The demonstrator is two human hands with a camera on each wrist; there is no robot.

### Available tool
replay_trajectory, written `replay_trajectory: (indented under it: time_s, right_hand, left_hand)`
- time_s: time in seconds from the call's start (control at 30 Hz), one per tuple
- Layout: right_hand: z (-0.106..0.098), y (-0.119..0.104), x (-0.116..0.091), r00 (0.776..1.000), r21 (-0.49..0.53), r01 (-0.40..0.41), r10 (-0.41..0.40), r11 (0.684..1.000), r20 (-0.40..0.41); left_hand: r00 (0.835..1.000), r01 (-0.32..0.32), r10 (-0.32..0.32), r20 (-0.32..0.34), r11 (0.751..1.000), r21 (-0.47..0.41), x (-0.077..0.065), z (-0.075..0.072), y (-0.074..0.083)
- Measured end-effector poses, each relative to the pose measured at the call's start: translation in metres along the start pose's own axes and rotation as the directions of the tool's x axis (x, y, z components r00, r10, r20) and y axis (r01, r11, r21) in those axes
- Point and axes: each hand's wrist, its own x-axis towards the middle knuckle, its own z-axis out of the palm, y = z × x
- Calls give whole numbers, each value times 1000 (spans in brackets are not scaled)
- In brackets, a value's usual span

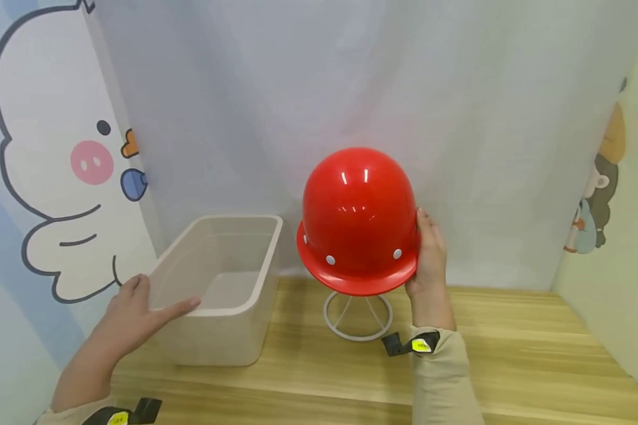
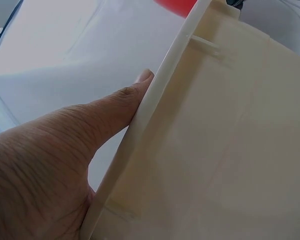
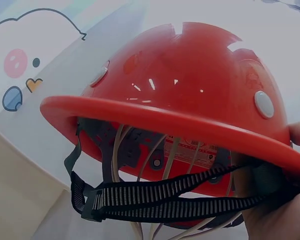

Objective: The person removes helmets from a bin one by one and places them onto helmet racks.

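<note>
A glossy red hard hat [image 1: 358, 218] sits over a white wire stand [image 1: 358, 339], whose ring base shows below the brim. My right hand [image 1: 429, 260] grips the hat at its right side, fingers on the shell and thumb at the brim. The right wrist view shows a black striped chin strap [image 3: 140, 200] hanging under the brim, with the stand's wires rising inside the shell. On the left, my left hand [image 1: 130, 316] holds the front-left corner of a beige plastic bin [image 1: 220, 339], its thumb [image 2: 122, 102] lying over the rim.
The bin's open top faces up, left of the stand on the wood-grain table [image 1: 510, 348]. A pale curtain [image 1: 484, 118] hangs behind. Walls with cartoon pictures stand at the left [image 1: 42, 118] and right [image 1: 617, 283].
</note>
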Motion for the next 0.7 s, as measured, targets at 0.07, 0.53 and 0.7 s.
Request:
replay_trajectory:
  time_s: [0.07, 0.53, 0.7]
  right_hand:
    - [1, 1, -1, 1000, 14, 6, -6, 1000, 11]
    - [2, 5, -2, 997, -61, 61, -64, 996, -42]
    - [-4, 1, -2, 996, -239, 57, -70, 969, -49]
  left_hand:
    - [1000, 2, -2, 4, 1000, -1, 0, 0, -2]
    - [1000, -5, 5, 5, 1000, 6, -1, -2, -1]
    - [1000, 4, -4, 12, 1000, -2, -1, -1, -1]
